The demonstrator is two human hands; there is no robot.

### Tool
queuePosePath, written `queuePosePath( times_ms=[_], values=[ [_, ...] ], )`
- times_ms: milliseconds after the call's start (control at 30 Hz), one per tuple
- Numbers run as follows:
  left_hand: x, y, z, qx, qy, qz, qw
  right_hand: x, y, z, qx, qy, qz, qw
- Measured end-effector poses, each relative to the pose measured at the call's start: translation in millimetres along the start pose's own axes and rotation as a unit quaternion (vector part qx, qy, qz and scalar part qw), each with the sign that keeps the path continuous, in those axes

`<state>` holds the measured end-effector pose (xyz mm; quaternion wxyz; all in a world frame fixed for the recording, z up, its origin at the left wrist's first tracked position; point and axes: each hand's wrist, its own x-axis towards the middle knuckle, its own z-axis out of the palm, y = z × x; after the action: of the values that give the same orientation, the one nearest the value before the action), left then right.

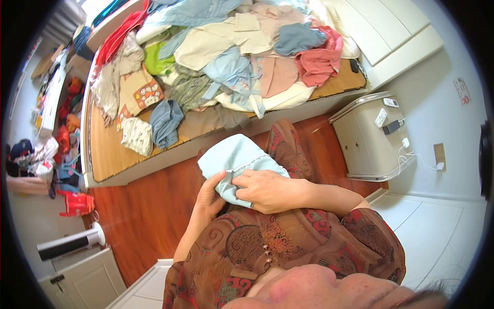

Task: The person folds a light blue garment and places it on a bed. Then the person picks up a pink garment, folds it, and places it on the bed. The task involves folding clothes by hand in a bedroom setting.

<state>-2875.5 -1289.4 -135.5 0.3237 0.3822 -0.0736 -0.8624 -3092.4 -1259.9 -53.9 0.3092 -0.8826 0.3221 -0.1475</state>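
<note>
A light blue garment [226, 152], folded into a compact bundle with a scalloped trim line across it, lies over my lap. My left hand [210, 194] grips its near left edge, thumb on top and the other fingers mostly hidden. Curled fingers of my right hand [265, 190] pinch the cloth's near side, just right of the left thumb. Beyond my knees, a heap of loose clothes covers much of a wooden bed platform [105, 154]. Closest to me there are blue denim shorts [166, 123] and a white patterned garment [137, 136].
At the right stands a beige bedside cabinet [355, 141] with chargers and a white cable [411, 154]. A white tower-shaped appliance [72, 243] and a red bag [76, 204] are at the left. Cluttered shelves [54, 108] line the left wall. Reddish wood flooring [139, 211] runs beneath me.
</note>
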Motion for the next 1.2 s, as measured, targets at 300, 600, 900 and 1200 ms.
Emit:
queuePosePath(
  times_ms=[300, 600, 900, 1200],
  values=[
    [2.0, 19.8, 4.8, 0.082, 0.041, 0.144, 0.985, -2.1, 48.1, -22.4, 0.134, 0.121, -0.037, 0.983],
    [-16.8, 32.4, 37.6, 0.14, 0.048, 0.214, 0.966, 3.0, 195.3, 64.0, 0.646, 0.173, 0.171, 0.724],
    [-7.3, 25.7, 40.6, 0.277, 0.023, 0.178, 0.944, -18.0, 132.8, 35.8, 0.705, 0.173, 0.105, 0.68],
    [-5.5, 12.0, 34.3, 0.187, 0.046, 0.224, 0.955, -8.9, 109.0, 29.6, 0.648, 0.227, 0.163, 0.708]
  ],
)
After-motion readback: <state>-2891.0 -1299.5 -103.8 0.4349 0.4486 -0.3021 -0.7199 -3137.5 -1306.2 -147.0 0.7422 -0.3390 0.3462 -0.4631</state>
